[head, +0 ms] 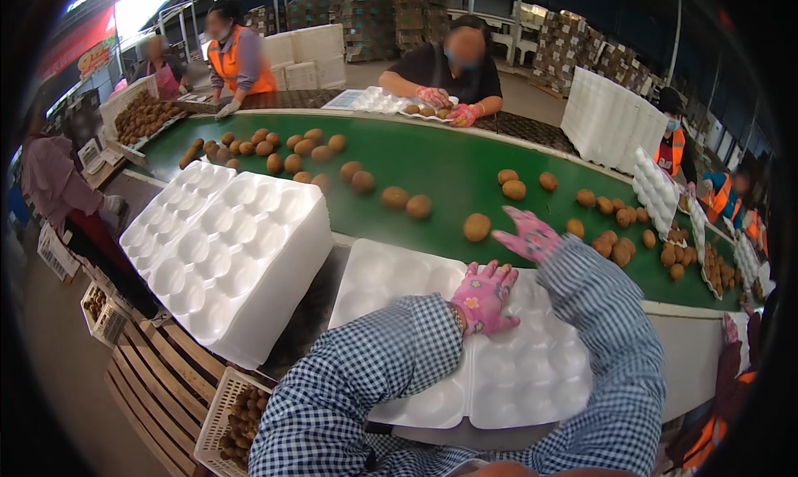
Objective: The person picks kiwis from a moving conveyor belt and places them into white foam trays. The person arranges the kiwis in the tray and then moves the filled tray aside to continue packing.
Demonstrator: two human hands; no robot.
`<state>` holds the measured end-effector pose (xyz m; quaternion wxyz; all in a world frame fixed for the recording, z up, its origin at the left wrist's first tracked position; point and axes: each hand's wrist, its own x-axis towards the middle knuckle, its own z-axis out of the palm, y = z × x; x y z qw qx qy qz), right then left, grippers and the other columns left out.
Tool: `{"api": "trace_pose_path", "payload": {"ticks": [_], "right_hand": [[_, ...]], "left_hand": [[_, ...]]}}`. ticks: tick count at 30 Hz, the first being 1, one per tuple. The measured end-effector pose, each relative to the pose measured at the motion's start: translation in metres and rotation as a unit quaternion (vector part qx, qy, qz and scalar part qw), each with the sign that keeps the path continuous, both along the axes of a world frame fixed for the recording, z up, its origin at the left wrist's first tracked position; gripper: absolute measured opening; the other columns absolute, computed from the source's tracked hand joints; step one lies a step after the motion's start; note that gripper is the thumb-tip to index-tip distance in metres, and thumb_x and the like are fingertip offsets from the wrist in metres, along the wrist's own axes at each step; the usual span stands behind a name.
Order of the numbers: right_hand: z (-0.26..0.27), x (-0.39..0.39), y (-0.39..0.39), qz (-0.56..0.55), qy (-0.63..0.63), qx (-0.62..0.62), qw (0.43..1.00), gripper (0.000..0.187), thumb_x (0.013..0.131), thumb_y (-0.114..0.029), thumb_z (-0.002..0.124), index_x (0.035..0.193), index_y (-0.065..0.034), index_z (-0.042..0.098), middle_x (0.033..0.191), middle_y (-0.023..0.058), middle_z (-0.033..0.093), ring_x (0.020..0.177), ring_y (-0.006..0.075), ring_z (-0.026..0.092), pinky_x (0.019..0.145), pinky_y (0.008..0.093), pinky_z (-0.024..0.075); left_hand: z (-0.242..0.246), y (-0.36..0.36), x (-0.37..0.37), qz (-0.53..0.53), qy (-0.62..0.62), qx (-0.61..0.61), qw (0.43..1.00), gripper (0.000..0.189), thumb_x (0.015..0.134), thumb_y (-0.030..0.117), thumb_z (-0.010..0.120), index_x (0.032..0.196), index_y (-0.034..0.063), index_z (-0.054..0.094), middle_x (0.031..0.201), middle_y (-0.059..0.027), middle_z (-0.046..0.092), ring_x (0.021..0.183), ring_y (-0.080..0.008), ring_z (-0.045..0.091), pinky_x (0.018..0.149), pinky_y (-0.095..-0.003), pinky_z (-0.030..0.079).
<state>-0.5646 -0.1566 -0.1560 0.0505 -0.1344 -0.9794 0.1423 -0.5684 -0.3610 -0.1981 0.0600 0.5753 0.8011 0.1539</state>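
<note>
My left hand, in a pink flowered glove, rests with its fingers spread on a white moulded foam tray in front of me. Another foam tray adjoins it on the left. My right hand, gloved alike, is held over the near edge of the green conveyor belt, thumb and fingers apart and holding nothing. Just left of its fingertips lies a brown kiwifruit on the belt. Two more kiwifruit lie farther left. To the right of the hand sits a further kiwifruit.
A tall stack of foam trays stands at the left. Below it are a slatted wooden bench and a plastic crate of kiwifruit. Across the belt, a co-worker handles fruit in a tray. White foam trays stand upright at the far right.
</note>
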Motion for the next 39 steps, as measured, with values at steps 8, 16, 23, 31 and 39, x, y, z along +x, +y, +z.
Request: {"api": "trace_pose_path", "payload": {"ticks": [8, 16, 23, 31, 39], "right_hand": [[-0.057, -0.092, 0.005, 0.006, -0.01, -0.052, 0.999, 0.085, 0.076, -0.041, 0.081, 0.147, -0.0094, 0.045, 0.143, 0.0225, 0.048, 0.131, 0.0377, 0.051, 0.111, 0.0397, 0.0419], [-0.011, 0.069, -0.047, 0.206, 0.093, -0.054, 0.973, 0.084, 0.073, -0.025, 0.081, 0.143, 0.0007, 0.044, 0.137, 0.0206, 0.054, 0.129, 0.0344, 0.052, 0.112, 0.0391, 0.04], [0.03, 0.016, -0.022, 0.213, -0.142, -0.139, 0.956, 0.066, 0.091, -0.05, 0.064, 0.142, -0.0093, 0.052, 0.143, 0.0165, 0.053, 0.133, 0.0288, 0.051, 0.111, 0.036, 0.0407], [-0.051, -0.142, -0.05, 0.024, 0.091, 0.084, 0.992, 0.082, 0.083, -0.051, 0.072, 0.146, -0.0073, 0.045, 0.142, 0.0261, 0.048, 0.132, 0.043, 0.048, 0.113, 0.0473, 0.0392], [-0.028, -0.13, -0.039, 0.023, 0.057, -0.045, 0.997, 0.065, 0.084, -0.045, 0.075, 0.135, -0.0115, 0.053, 0.115, 0.0181, 0.068, 0.099, 0.0305, 0.069, 0.085, 0.0388, 0.0558]], "left_hand": [[-0.046, 0.027, -0.055, 0.138, -0.295, 0.268, 0.906, 0.029, 0.094, 0.001, 0.049, 0.117, 0.006, 0.066, 0.107, -0.0099, 0.071, 0.099, -0.0198, 0.066, 0.089, -0.0303, 0.051], [-0.027, 0.014, -0.047, 0.25, -0.245, 0.397, 0.848, 0.027, 0.098, 0.018, 0.049, 0.119, 0.0072, 0.063, 0.112, -0.0168, 0.069, 0.104, -0.0328, 0.065, 0.089, -0.0402, 0.052], [-0.006, 0.001, -0.035, 0.223, -0.109, 0.217, 0.944, 0.033, 0.099, 0.035, 0.051, 0.11, 0.0088, 0.067, 0.109, -0.0176, 0.069, 0.103, -0.0392, 0.063, 0.093, -0.0476, 0.05], [-0.029, 0.014, -0.035, 0.053, 0.018, 0.175, 0.983, 0.032, 0.08, 0.042, 0.065, 0.096, 0.0156, 0.073, 0.096, -0.0119, 0.072, 0.096, -0.0309, 0.068, 0.082, -0.0461, 0.05], [-0.045, 0.028, -0.06, 0.199, -0.164, 0.44, 0.86, 0.028, 0.092, 0.027, 0.062, 0.108, 0.0046, 0.065, 0.109, -0.017, 0.067, 0.095, -0.0356, 0.066, 0.084, -0.0416, 0.052]]}}
